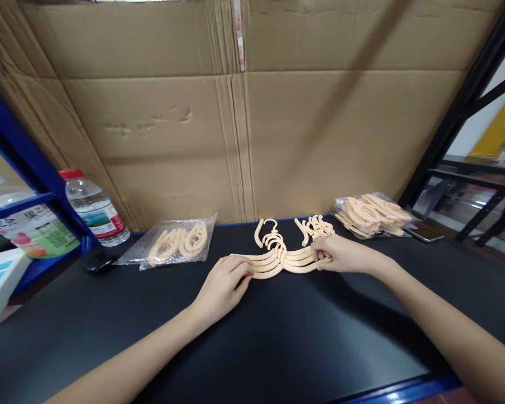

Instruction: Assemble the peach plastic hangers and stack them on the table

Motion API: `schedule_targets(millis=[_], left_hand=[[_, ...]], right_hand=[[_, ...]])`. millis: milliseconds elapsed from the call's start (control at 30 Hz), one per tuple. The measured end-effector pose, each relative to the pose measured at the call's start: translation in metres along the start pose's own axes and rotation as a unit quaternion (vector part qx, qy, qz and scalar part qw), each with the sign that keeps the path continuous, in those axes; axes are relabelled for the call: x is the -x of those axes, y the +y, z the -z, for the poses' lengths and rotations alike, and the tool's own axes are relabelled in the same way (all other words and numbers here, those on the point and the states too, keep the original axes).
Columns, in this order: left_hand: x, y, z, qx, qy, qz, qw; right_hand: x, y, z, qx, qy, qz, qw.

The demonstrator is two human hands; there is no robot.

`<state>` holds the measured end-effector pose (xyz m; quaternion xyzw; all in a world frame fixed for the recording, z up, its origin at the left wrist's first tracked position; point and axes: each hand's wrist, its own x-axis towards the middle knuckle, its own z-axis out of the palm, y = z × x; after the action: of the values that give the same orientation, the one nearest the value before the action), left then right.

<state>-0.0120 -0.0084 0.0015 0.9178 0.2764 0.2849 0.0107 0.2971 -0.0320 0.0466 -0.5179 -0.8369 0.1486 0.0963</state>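
Note:
Several cream plastic clothes hangers point(267, 264) lie overlapped in a row on the black table, their hooks bunched at the middle and pointing away from me. At the left ends of their arms, my left hand point(225, 283) is closed, fingers curled over the tips. My right hand point(340, 253) grips the right ends between thumb and bent fingers, which hide the tips. Just behind the row lie a loose hanger arm point(258, 233) and a separate hook piece point(273, 225). Beyond my right hand is a small pile of hooks and arm pieces point(317, 225).
A clear bag of hanger parts point(179, 245) lies at the left, and a fuller stack of bagged parts point(368, 214) at the right, beside a phone point(425, 232). A water bottle point(95, 210) and a black object point(99, 261) stand far left. Cardboard point(151, 134) walls the back.

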Motion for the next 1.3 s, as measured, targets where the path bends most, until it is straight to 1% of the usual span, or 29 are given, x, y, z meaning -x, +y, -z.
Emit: schedule_targets(millis=[233, 433, 700, 833, 1033, 1300], left_hand=[[-0.0011, 0.0000, 0.0007, 0.004, -0.014, 0.007, 1.000], [-0.0010, 0.0009, 0.0010, 0.004, 0.008, -0.007, 1.000], [-0.0008, 0.0019, 0.0020, 0.005, -0.004, -0.007, 1.000], [-0.0010, 0.0008, 0.0008, 0.008, 0.004, -0.010, 1.000], [0.0005, 0.0000, 0.0000, 0.006, 0.008, -0.017, 1.000], [0.0002, -0.0008, -0.0009, 0.001, -0.007, 0.002, 1.000]], right_hand=[[0.0002, -0.0008, 0.0016, 0.012, 0.002, 0.006, 1.000], [-0.0001, 0.0032, -0.0006, 0.011, 0.012, 0.016, 1.000], [-0.0004, 0.0059, -0.0022, 0.017, 0.018, 0.020, 0.999], [0.0003, 0.0057, -0.0027, 0.020, 0.019, 0.022, 0.999], [0.0006, 0.0037, -0.0052, 0.019, 0.009, 0.011, 1.000], [-0.0004, 0.0024, -0.0067, 0.013, 0.005, 0.001, 1.000]])
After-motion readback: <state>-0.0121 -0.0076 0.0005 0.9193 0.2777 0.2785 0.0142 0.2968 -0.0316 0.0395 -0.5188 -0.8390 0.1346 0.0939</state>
